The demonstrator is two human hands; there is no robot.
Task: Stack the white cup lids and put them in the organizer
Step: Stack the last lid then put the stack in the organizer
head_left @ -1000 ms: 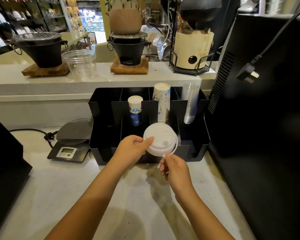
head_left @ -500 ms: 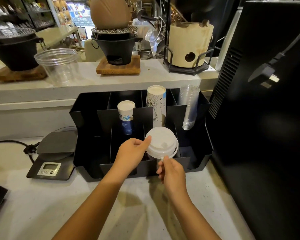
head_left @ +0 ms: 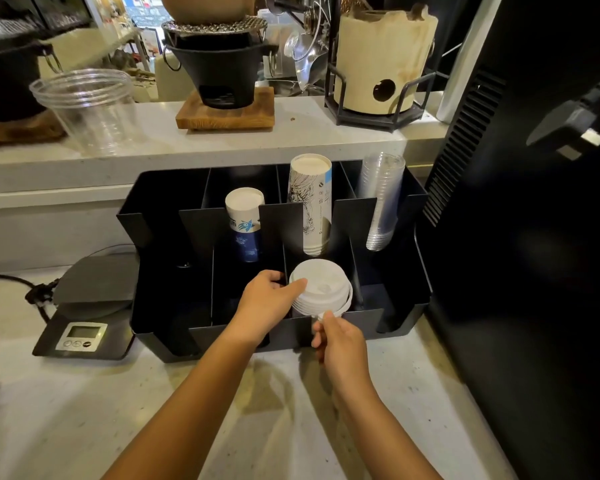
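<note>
Both hands are on the stack of white lids [head_left: 321,291], right at the front of the black organizer [head_left: 160,199]. The left hand [head_left: 264,304] grips the stack from its left side, thumb laid over the top lid's rim, the other fingers curled down out of sight behind the divider. The right hand [head_left: 340,342] comes in from below and pinches the near edge of the bottom lid between thumb and fingertips (the exact contact is partly hidden by the hand itself). So both hands are clamped on the same stack, close together but not touching each other.

The stack sits over the front compartment that is third from the left, tilted slightly toward the camera; whether its base rests on the organizer floor I cannot tell. Straight behind it, in the back row, stands a tall sleeve of white printed paper cups [head_left: 310,202], upside down. To the left of that is a shorter stack of blue-and-white paper cups [head_left: 245,223], and at the far right a column of clear plastic cups [head_left: 381,199].

The organizer rests on a pale speckled counter [head_left: 66,410]. Just left of it lies a small digital scale [head_left: 84,306], its display facing up, with a black cord [head_left: 32,292] trailing off to the left. On the raised ledge behind stand a clear plastic tub [head_left: 87,105], a black stove on a wooden board [head_left: 222,81], and a cream clay burner in a metal frame [head_left: 381,64]. A big black machine [head_left: 534,271] fills the right side.
</note>
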